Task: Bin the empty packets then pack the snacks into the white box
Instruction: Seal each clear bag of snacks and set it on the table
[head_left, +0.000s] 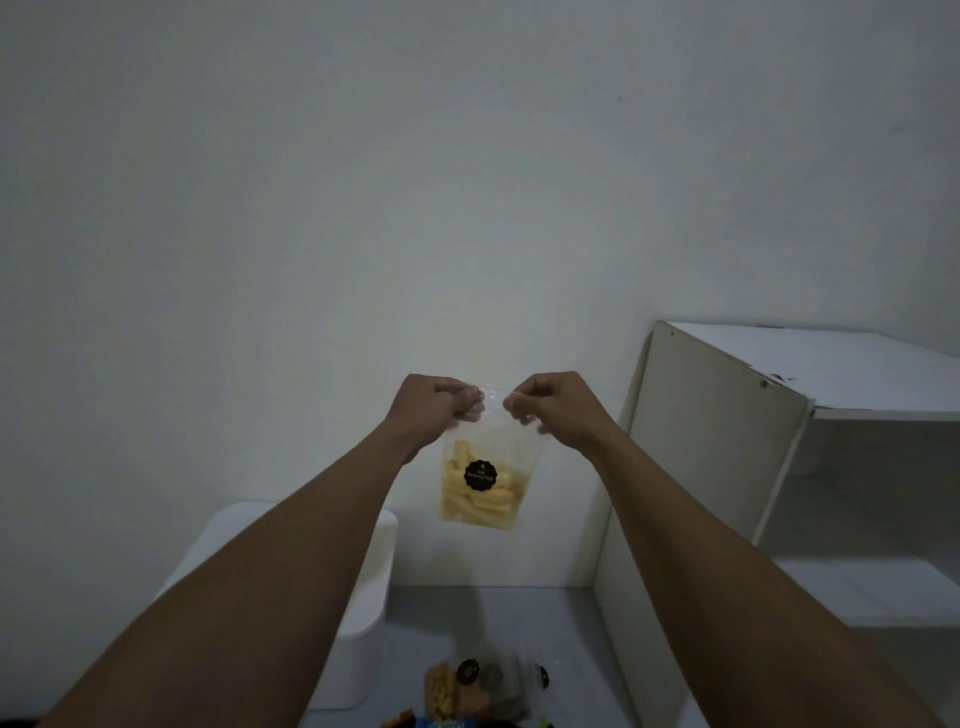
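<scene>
A clear snack packet (483, 486) with yellow sticks and a round black label hangs in the air in front of the wall. My left hand (434, 413) pinches its top left corner and my right hand (553, 410) pinches its top right corner. Both arms are stretched forward. Below, on the grey floor, lie more snack packets (475, 688), partly cut off by the frame's lower edge. A white bin (363, 597) with a rounded lid stands at the left, mostly hidden behind my left forearm.
A white shelf unit (727, 441) with open compartments stands at the right against the wall. A plain white wall (363, 208) fills the upper view. Grey floor (519, 618) shows between the bin and the shelf.
</scene>
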